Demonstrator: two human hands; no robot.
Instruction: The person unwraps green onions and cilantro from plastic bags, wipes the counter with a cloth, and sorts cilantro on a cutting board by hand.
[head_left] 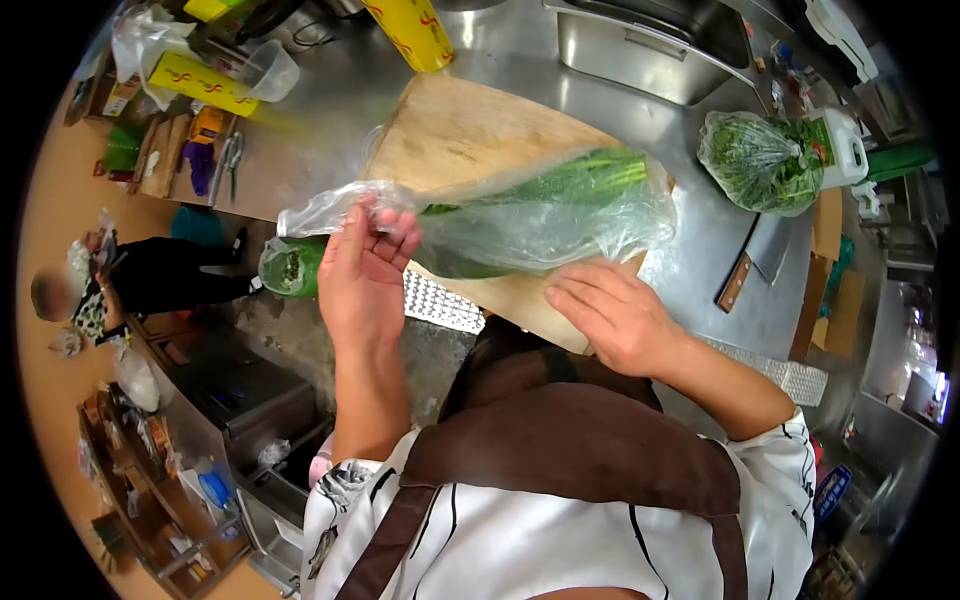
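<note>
Left hand (365,260) grasped plastic bag (520,225) at left end | greens (612,172) lay inside | right hand (612,315) at near side, grip couldn't be told

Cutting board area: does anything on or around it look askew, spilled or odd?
The wooden board's near edge seems to jut past the counter, which looks slightly precarious. I see no clear spill or damage there; the greens lie inside the clear bag.
</note>
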